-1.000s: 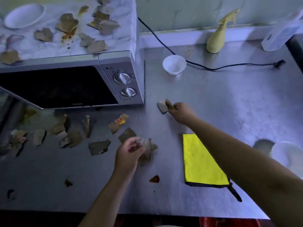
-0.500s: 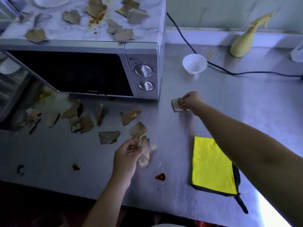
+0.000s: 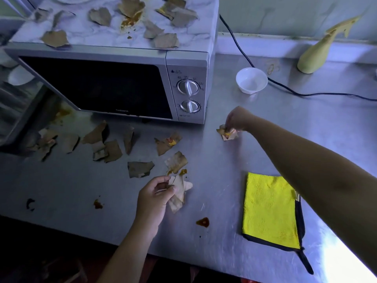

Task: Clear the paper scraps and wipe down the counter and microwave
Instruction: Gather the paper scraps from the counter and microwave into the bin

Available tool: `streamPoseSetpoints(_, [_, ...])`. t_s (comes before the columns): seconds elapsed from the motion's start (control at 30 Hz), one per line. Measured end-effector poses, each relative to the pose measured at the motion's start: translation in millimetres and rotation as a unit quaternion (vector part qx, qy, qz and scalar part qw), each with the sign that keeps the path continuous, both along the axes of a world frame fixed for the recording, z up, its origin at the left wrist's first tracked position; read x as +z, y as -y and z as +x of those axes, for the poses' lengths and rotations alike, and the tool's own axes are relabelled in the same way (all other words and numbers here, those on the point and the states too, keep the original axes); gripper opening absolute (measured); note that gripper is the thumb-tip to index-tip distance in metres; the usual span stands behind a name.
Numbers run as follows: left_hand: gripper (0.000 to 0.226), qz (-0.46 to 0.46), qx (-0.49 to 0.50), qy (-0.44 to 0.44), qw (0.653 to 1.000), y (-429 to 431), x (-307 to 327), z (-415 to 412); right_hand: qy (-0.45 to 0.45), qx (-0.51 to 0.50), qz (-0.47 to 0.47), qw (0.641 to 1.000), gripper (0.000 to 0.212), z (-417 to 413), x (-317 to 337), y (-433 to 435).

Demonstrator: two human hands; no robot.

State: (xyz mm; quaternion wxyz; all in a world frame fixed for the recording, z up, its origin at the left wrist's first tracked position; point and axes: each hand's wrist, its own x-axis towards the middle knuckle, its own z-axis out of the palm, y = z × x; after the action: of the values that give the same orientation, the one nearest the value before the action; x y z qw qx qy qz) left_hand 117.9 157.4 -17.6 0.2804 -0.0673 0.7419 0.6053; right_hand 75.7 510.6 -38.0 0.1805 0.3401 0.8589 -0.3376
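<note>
Both hands pinch paper scraps: left hand [image 3: 155, 196] a bunch [image 3: 179, 193], right hand [image 3: 237, 119] one scrap [image 3: 226, 134].

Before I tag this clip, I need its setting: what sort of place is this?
Most likely a kitchen, perhaps a shared or commercial one. A microwave stands on a steel counter, with a small white bowl and a yellow spray bottle nearby.

Silver boxy microwave [image 3: 187, 64], black door glass, white marbled top; torn brown paper scraps [image 3: 140, 169] smeared orange-yellow; grey steel counter [image 3: 285, 129] spotted reddish-brown; bright yellow rectangular cloth [image 3: 269, 209] edged black; small white round bowl [image 3: 251, 80]; pale yellow spray bottle [image 3: 318, 52]; black cable [image 3: 285, 89].
</note>
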Motion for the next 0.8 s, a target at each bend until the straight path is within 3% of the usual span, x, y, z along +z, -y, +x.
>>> streamPoseSetpoints(0.17, [0.025, -0.01, 0.01, -0.005, 1.0, 8.3, -2.8, 0.2, -0.01, 0.001, 0.106, 0.994, 0.033, 6.0, -20.3, 12.2])
streamPoseSetpoints(0.4, [0.025, -0.023, 0.007, -0.007, 1.0, 17.7, -0.9, 6.6, 0.006, -0.021, 0.118, 0.993, 0.036, 22.7, -31.7, 26.3])
streamPoseSetpoints(0.57, [0.023, -0.038, 0.021, -0.01, 0.999, 38.5, 3.3, 14.0, -0.019, -0.042, 0.065, 0.997, 0.033, 51.2, -31.0, 54.9])
streamPoseSetpoints(0.67, [0.022, -0.048, 0.026, -0.013, 0.998, 56.4, 5.3, 22.0, -0.019, 0.016, 0.046, 0.999, 0.031, 71.2, -22.1, 79.9])
streamPoseSetpoints(0.8, [0.022, -0.069, 0.033, -0.021, 0.997, 77.4, 10.1, 30.6, -0.125, 0.057, -0.115, 0.984, 0.005, 83.1, -3.0, 118.6])
